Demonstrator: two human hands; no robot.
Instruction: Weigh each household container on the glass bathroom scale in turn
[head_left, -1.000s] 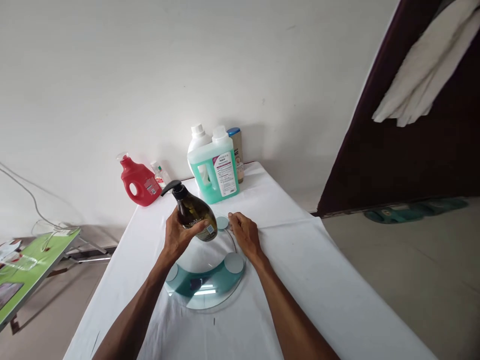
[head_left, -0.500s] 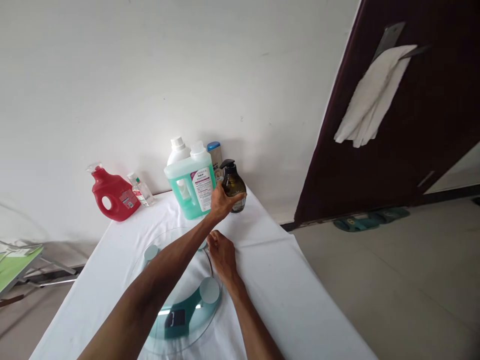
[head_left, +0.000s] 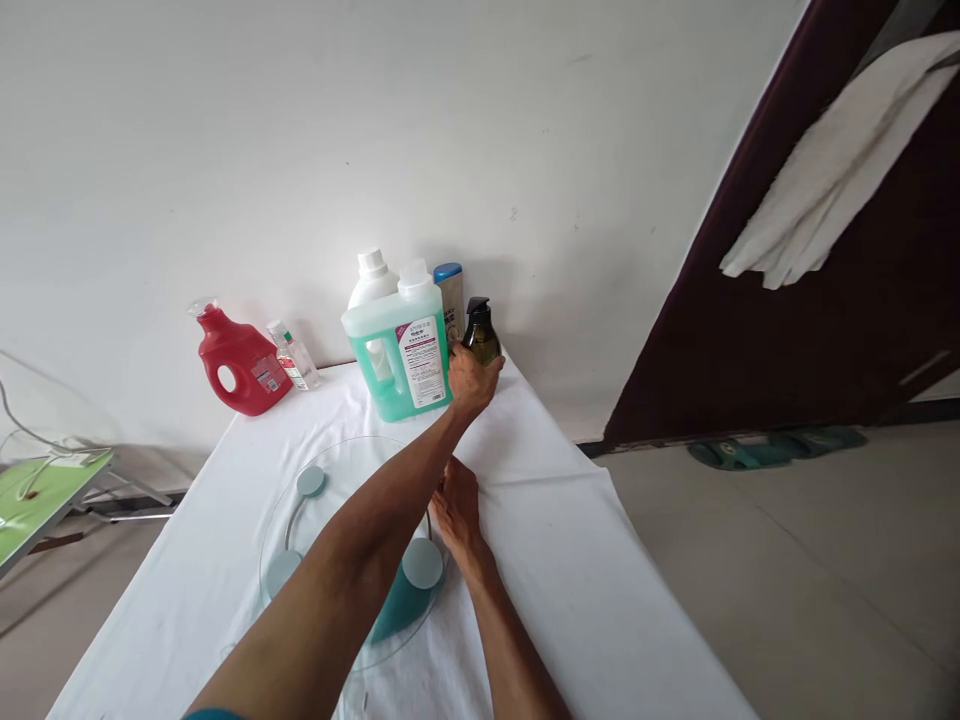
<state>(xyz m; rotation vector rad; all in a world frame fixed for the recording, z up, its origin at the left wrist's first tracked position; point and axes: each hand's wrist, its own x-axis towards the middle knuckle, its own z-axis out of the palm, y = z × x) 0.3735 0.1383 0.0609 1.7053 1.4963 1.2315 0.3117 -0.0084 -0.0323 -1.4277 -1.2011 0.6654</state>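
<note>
Pump bottle [head_left: 481, 338] — dark olive glass, black pump on top — stands upright, long axis vertical, just above frame centre beside the green jug [head_left: 399, 352]; its label is hidden. Left hand [head_left: 472, 380] wraps it. Right hand [head_left: 454, 508] rests on the scale [head_left: 300, 520], fingers loosely curled — print unreadable.

On the bench [head_left: 570, 560], the scale [head_left: 315, 520] lies nearest. Behind it by the wall stand a handled jug [head_left: 238, 362], a small bottle [head_left: 294, 356], a large jug [head_left: 401, 352], then the pump bottle [head_left: 480, 335] rightmost.
</note>
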